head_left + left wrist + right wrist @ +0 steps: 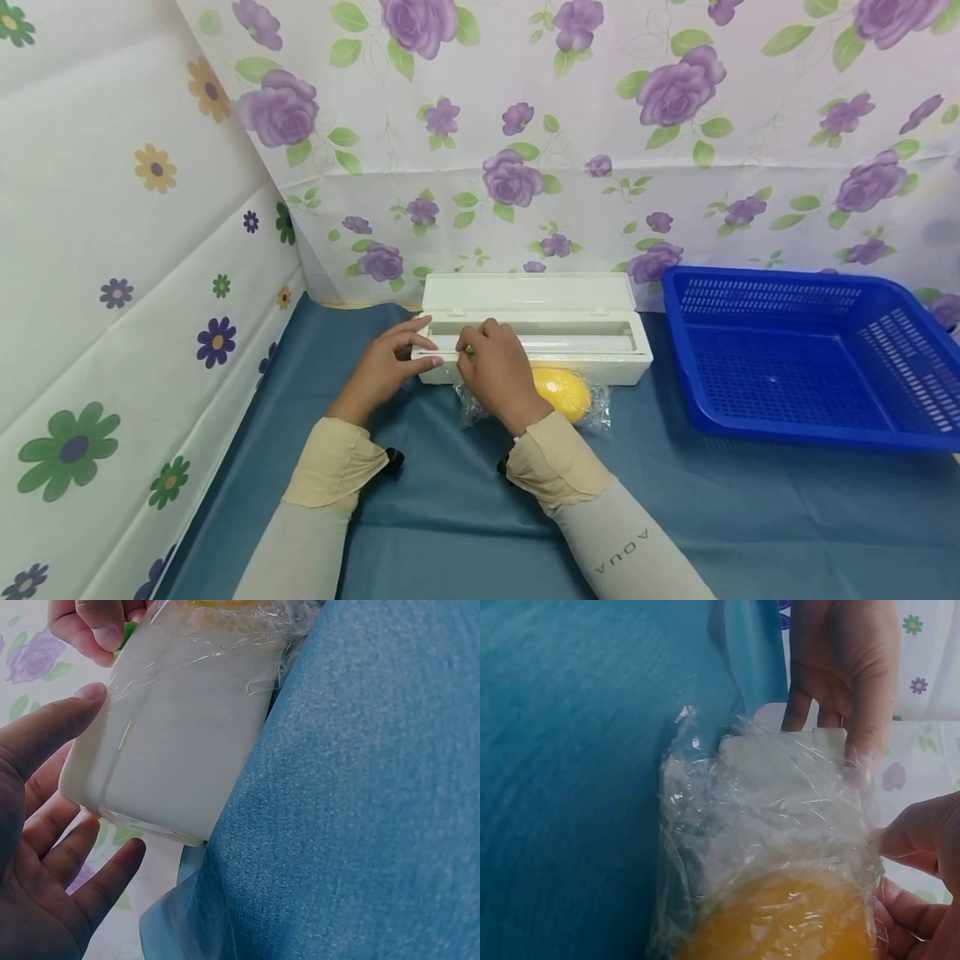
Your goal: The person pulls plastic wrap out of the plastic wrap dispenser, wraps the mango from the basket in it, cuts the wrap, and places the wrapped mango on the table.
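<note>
A long white cling film dispenser (pixel 600 368) stands with its lid (pixel 528 292) raised; a white roll (pixel 577 342) lies inside. At its left end, my left hand (pixel 378 371) steadies it, the thumb against the front edge and the other fingers spread loosely. My right hand (pixel 498 371) pinches a small green slide cutter (pixel 129 634) on the front top edge, mostly covered by the fingertips. Clear film (pixel 780 795) hangs down the front of the dispenser. A smooth yellow oval object (pixel 562 394), partly behind the right wrist in the head view, lies under the film.
To the right sits a blue plastic basket (pixel 693 400) with perforated walls. A blue-green cloth (pixel 450 517) covers the table. Flowered sheets (pixel 465 233) hang behind and on the left side, close behind the dispenser's lid.
</note>
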A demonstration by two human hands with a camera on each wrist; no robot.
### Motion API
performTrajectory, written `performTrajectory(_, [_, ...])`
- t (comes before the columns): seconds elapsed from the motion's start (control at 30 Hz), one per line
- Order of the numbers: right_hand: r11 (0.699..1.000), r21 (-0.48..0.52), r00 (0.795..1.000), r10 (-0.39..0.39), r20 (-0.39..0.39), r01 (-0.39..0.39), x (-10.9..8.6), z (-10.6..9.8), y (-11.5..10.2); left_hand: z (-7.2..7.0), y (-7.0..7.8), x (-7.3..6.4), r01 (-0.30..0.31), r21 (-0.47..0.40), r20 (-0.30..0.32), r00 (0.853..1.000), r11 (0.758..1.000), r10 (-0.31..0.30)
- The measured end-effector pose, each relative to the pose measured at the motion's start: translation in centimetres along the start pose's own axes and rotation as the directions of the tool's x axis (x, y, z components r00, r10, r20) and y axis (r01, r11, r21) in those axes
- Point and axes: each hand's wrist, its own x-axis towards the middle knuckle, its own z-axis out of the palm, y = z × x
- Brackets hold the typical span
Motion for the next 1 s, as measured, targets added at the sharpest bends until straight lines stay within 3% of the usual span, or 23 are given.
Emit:
performTrajectory(0.53, [1.000, 0.006, 0.996, -0.018, 0.082, 0.018, 0.19, -0.35, 0.34, -0.14, 0.04, -0.04, 0.010, 0.017, -0.003, 1.000, 1.000, -0.010])
performTrajectory(1.0, [0.999, 0.018, 0.998, -0.038, 0.057, 0.037, -0.01, -0.18, 0.73, -0.03, 0.22, -0.04, 0.009, 0.013, 0.000, 1.000, 1.000, -0.009])
